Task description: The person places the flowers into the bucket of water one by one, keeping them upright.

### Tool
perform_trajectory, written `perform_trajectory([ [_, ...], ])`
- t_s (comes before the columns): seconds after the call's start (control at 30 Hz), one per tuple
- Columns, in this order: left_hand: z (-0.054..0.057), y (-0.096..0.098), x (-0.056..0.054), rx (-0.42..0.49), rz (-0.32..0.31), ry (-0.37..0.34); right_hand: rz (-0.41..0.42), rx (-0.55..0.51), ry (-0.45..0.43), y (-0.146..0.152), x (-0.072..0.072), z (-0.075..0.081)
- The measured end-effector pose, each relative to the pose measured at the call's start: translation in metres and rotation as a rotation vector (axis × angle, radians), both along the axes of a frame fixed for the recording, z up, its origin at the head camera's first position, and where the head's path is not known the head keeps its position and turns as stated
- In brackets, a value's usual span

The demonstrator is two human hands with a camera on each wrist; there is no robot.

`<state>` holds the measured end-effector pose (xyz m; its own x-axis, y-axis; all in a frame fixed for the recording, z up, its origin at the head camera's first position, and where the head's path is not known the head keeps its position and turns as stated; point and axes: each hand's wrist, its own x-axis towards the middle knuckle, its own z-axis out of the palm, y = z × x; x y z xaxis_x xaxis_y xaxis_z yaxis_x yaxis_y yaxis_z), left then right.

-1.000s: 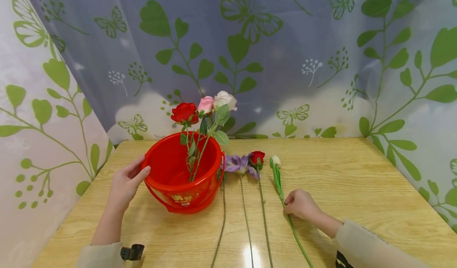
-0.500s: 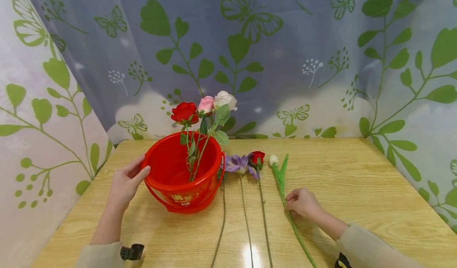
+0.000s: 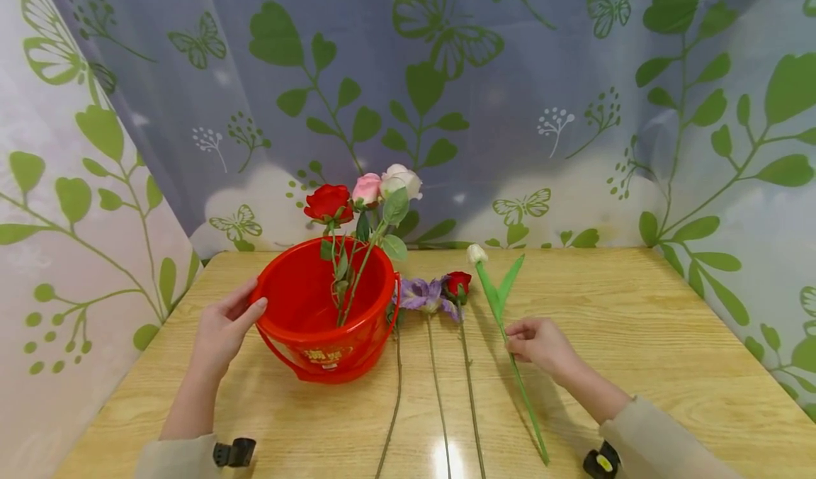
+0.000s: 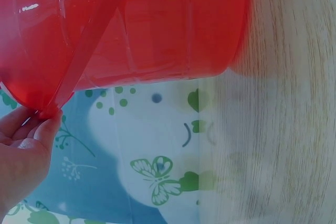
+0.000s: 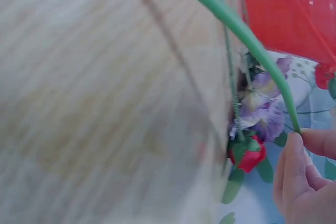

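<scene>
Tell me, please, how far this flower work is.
Apparently done: three flowers in the bucket. In hand: right hand pinches a white tulip; left hand holds the bucket. Seemingly left: purple flower, red rose and a third, partly hidden stem on the table.

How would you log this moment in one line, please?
left grip: holds red bucket; right grip: pinches white tulip by stem; inside: red rose, pink rose, white rose; table: purple flower, second red rose

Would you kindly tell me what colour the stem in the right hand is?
The stem is green; it shows best in the right wrist view.
</scene>
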<state>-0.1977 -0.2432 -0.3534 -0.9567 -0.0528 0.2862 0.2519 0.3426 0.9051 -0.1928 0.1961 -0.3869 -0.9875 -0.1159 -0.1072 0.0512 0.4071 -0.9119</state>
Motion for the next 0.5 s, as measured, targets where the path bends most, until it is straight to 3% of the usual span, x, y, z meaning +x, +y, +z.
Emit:
perform_trajectory([
  [0.5,-0.001,0.0,0.0,0.011,0.001,0.01,0.012,-0.136,0.03,-0.009,-0.005,0.023],
])
